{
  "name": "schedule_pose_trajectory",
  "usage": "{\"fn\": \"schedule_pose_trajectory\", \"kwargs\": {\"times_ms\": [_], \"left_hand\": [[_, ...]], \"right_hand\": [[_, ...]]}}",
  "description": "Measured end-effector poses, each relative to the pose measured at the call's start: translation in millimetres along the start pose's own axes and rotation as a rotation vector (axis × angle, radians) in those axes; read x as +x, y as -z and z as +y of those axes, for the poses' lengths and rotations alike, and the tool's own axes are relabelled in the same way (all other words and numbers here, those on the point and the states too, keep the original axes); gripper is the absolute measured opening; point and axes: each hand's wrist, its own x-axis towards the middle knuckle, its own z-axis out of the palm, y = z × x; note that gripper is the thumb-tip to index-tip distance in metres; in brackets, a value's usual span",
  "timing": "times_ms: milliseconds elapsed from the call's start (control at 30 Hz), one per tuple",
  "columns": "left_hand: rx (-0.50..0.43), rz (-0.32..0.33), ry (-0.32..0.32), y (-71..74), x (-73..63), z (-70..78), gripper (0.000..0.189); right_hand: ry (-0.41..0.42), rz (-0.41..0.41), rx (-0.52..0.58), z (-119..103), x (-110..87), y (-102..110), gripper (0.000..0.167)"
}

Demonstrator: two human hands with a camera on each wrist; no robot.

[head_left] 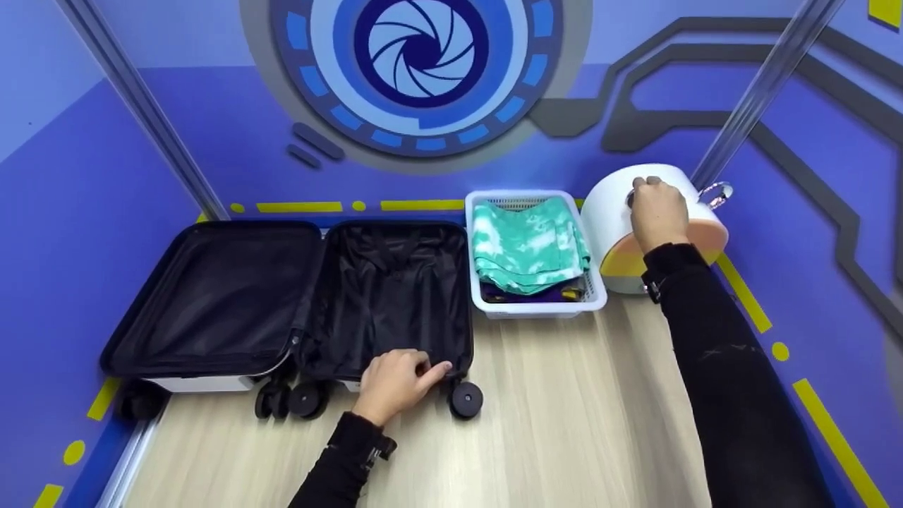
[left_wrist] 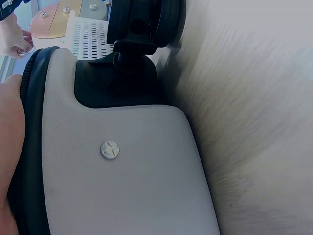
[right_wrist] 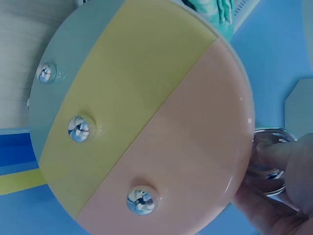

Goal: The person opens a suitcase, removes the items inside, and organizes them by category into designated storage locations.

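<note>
My right hand (head_left: pixel 659 212) grips a shiny metal ring handle (right_wrist: pixel 269 132) on the side of a white drum-shaped box (head_left: pixel 610 201). The box's round face (right_wrist: pixel 161 112) has grey-green, yellow and pink bands with silver knobs (right_wrist: pixel 142 199); in the head view it tips down toward the front. My left hand (head_left: pixel 396 384) rests on the front rim of an open black-lined suitcase (head_left: pixel 395 296), thumb stretched out along it. Seen from the left wrist, the suitcase's pale shell (left_wrist: pixel 127 171) carries a zipper edge and a black wheel (left_wrist: pixel 142 24).
A white basket (head_left: pixel 540 308) between suitcase and box holds folded teal-and-white cloth (head_left: pixel 529 240) with dark items beneath. The suitcase's other half (head_left: pixel 219 296) lies open at left. Blue panels (head_left: pixel 197 141) wall in the wooden tabletop (head_left: pixel 536 409). Another metal ring (head_left: pixel 716 194) sits on the box's right.
</note>
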Motion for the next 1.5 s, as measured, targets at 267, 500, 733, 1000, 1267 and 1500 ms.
{"fn": "schedule_pose_trajectory", "kwargs": {"times_ms": [267, 500, 733, 1000, 1267, 1500], "left_hand": [[0.006, -0.011, 0.015, -0.4, -2.7, 0.4, 0.062], [0.003, -0.004, 0.005, 0.2, -0.8, 1.2, 0.06], [-0.001, -0.03, 0.017, 1.6, 1.9, 1.8, 0.062], [0.006, -0.007, -0.058, 8.5, 0.7, 7.7, 0.055], [0.045, 0.225, -0.104, 22.8, -0.9, 25.1, 0.034], [0.13, 0.179, 0.009, 26.8, 3.7, 31.8, 0.079]], "right_hand": [[0.024, -0.073, 0.026, -1, -8.0, 5, 0.026], [-0.059, -0.194, 0.162, -3, -23.1, 9, 0.056], [-0.154, -0.076, 0.331, -22, -55.4, 0, 0.065], [0.089, 0.122, 0.436, -104, -124.1, -6, 0.04], [0.142, 0.04, 0.369, -155, -171.3, -9, 0.039], [0.045, -0.159, 0.249, -168, -199.2, -24, 0.072]]}}
